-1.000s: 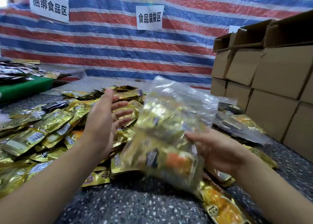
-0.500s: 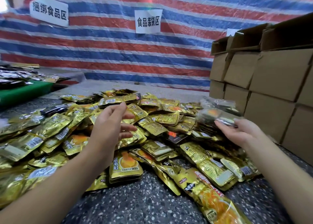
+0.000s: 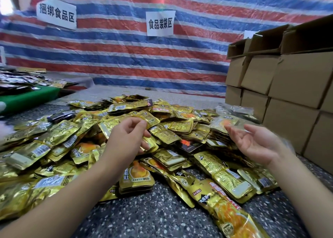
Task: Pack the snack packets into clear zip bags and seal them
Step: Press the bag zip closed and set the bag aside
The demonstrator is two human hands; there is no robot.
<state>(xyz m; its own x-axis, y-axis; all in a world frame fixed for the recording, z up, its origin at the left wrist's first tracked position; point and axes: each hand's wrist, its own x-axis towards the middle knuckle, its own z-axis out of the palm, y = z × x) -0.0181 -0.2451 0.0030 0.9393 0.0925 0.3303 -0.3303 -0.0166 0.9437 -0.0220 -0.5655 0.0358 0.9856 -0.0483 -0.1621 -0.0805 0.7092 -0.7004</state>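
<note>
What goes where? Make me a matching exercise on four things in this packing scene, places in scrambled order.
Things:
1. cardboard boxes
2. gold snack packets
3. green board
4. white signs

Places:
A. on the striped tarp
B. stacked at far right
C. far left, under dark packets
D. heaped mid-table

Pairs: 1-B, 2-D, 3-C, 4-A

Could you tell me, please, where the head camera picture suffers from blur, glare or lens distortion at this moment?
Head view: the right hand is smeared by motion blur; the left hand is sharper. Glare flashes off the gold packets, washing out some print. The wide lens bows the tarp stripes and tilts the boxes at right. A window corner at top left is blown out.
</note>
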